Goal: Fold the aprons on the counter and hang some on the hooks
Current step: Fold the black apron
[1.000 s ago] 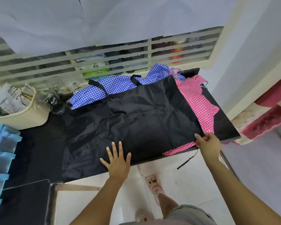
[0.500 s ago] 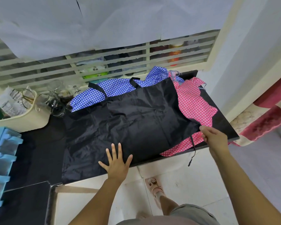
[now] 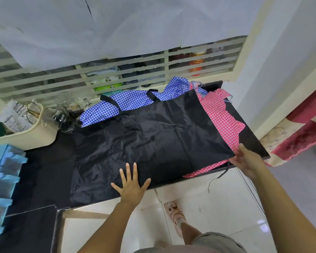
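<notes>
A black apron [image 3: 153, 141] lies spread flat over the black counter [image 3: 44, 167]. My left hand [image 3: 130, 183] presses palm down on its near edge, fingers spread. My right hand [image 3: 248, 159] pinches the apron's near right corner, where a thin black tie [image 3: 219, 176] dangles off the counter edge. Under the black apron lie a blue checked apron [image 3: 128, 105] at the back and a pink checked apron [image 3: 221, 115] on the right, both partly covered.
A cream tub [image 3: 26, 137] with packets and scissors stands at the back left, glass jars [image 3: 64, 114] beside it. A light blue rack [image 3: 0, 179] sits at the left edge. A slatted window grille [image 3: 117, 73] runs behind the counter. White floor tiles lie below.
My right hand lifted the black apron's right corner off the pink apron and carried it slightly up and right, pulling the cloth taut. The left hand stayed pressed on the near edge.
</notes>
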`<action>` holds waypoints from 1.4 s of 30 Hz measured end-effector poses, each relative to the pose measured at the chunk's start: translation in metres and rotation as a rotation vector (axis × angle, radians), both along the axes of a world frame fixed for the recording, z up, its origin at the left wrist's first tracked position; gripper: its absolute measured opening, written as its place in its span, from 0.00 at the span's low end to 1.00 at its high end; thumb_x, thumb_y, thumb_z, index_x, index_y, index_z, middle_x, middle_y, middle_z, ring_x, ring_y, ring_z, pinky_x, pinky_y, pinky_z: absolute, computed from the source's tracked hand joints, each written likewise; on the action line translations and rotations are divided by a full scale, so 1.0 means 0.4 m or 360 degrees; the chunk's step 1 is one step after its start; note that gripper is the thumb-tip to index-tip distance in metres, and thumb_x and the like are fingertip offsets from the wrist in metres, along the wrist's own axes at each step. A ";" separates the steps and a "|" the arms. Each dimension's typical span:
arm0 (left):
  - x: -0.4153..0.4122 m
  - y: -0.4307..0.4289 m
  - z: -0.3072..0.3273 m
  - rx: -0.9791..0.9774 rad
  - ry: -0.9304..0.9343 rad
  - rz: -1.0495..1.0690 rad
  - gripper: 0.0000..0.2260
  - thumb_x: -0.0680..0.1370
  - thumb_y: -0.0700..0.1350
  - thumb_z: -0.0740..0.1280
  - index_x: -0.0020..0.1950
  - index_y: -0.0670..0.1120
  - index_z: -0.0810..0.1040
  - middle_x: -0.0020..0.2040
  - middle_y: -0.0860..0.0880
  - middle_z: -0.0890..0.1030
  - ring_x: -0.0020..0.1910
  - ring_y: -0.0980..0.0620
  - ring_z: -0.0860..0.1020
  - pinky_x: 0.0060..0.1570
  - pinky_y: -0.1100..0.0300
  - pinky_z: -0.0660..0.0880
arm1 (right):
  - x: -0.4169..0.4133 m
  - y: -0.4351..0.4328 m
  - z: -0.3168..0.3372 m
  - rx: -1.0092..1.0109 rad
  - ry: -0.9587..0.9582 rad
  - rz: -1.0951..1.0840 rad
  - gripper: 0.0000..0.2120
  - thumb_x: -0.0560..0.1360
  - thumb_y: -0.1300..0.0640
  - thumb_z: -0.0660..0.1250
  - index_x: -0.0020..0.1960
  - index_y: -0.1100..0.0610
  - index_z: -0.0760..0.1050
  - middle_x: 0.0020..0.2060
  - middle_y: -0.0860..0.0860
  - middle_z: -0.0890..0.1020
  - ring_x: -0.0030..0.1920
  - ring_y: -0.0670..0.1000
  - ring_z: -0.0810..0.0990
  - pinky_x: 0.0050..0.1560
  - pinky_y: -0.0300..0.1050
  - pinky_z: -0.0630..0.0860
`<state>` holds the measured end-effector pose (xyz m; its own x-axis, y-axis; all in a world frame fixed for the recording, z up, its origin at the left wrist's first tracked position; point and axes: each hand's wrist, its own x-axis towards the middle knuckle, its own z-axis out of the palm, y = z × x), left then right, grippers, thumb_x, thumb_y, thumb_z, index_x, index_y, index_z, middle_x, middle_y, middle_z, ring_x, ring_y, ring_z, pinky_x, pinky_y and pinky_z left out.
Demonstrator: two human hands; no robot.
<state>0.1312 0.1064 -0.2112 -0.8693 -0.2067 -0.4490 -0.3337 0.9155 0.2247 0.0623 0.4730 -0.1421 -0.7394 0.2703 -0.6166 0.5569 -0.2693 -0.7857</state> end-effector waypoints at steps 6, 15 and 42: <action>-0.003 -0.001 0.006 -0.0005 -0.0023 -0.0013 0.38 0.77 0.68 0.50 0.77 0.54 0.33 0.77 0.51 0.33 0.76 0.45 0.33 0.68 0.30 0.39 | 0.057 -0.103 -0.061 -0.0454 -0.0239 -0.0292 0.18 0.77 0.51 0.66 0.60 0.62 0.72 0.57 0.57 0.77 0.51 0.54 0.79 0.61 0.50 0.72; -0.033 0.033 0.042 0.0135 0.0169 0.0075 0.38 0.78 0.65 0.54 0.77 0.53 0.35 0.78 0.47 0.35 0.76 0.44 0.35 0.70 0.35 0.38 | -0.001 -0.171 -0.016 -0.0573 0.0041 -0.0548 0.14 0.75 0.60 0.70 0.59 0.58 0.73 0.54 0.54 0.80 0.52 0.55 0.80 0.60 0.54 0.77; -0.300 0.089 0.229 0.1939 -0.0217 0.0646 0.24 0.81 0.60 0.55 0.72 0.49 0.70 0.72 0.51 0.68 0.73 0.51 0.65 0.72 0.54 0.57 | -0.025 -0.308 0.306 -0.0186 0.0980 0.1062 0.13 0.68 0.66 0.71 0.52 0.64 0.77 0.47 0.63 0.81 0.51 0.57 0.81 0.54 0.49 0.78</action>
<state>0.0110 0.1420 -0.1194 -0.7737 0.1593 -0.6132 -0.6242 -0.0259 0.7808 0.0522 0.3498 -0.0195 -0.9269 -0.3708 -0.0581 0.1171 -0.1386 -0.9834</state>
